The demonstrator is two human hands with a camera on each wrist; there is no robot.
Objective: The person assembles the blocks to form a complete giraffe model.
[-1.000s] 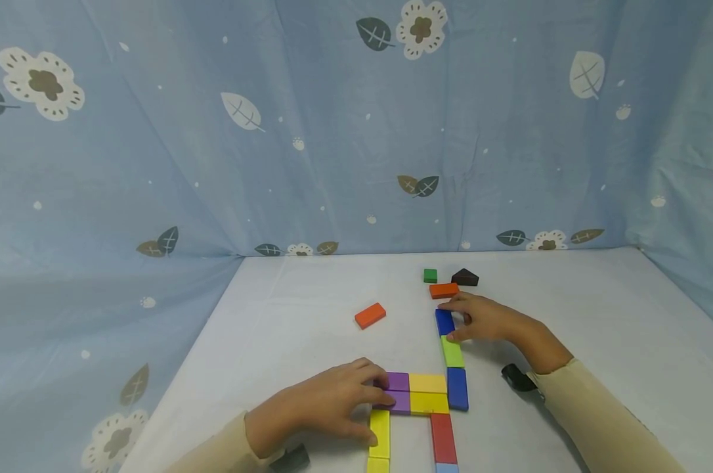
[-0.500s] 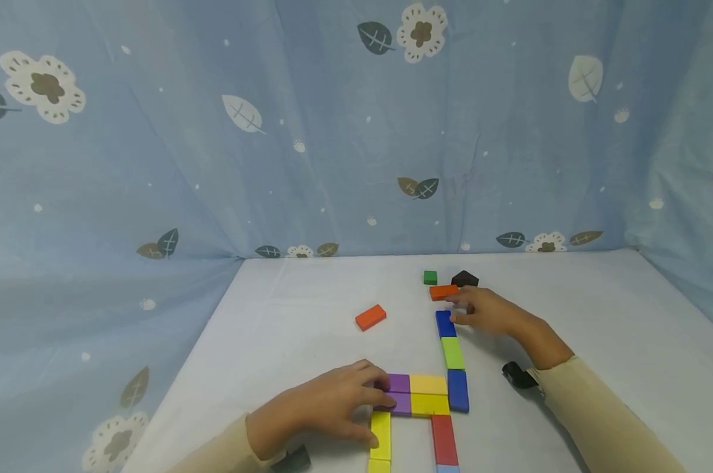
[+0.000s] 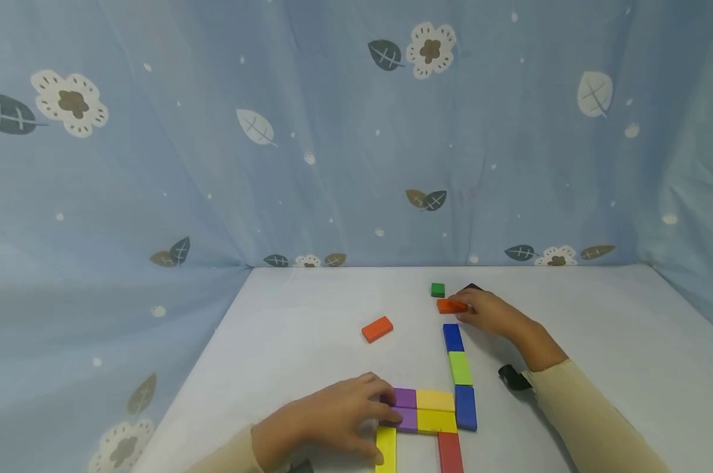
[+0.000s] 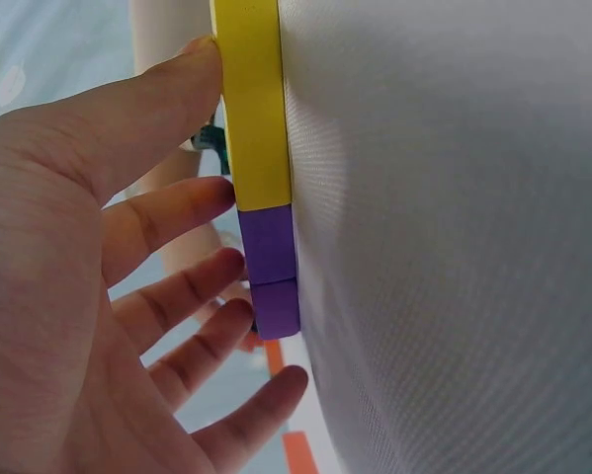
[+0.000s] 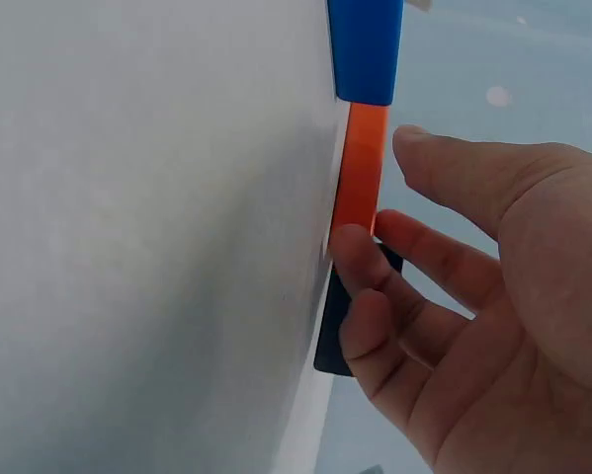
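Observation:
My left hand point(image 3: 339, 410) rests beside the row of blocks with its fingers spread. Its fingertips lie at two purple blocks point(image 4: 268, 245), and its thumb touches a yellow block point(image 3: 386, 453). Farther back, my right hand point(image 3: 489, 312) reaches over the right end of an orange block point(image 3: 448, 307), fingers bent around that end. In the right wrist view a thin gap shows between thumb and orange block. A black triangular block point(image 5: 335, 326) sits behind these fingers, mostly hidden in the head view. Nearer stands a blue block point(image 3: 453, 337).
A lime block point(image 3: 460, 368) and a second blue block point(image 3: 465, 407) continue the line towards me. Two yellow blocks point(image 3: 436, 420) and a red block point(image 3: 450, 453) adjoin the purple pair. Loose on the white table point(image 3: 297, 315) lie another orange block point(image 3: 377, 329) and a green cube point(image 3: 437, 290).
My right hand has left the far blue and lime blocks and moved back to the orange block, which lies where it was. My left hand keeps its place. The head view has tilted slightly upward.

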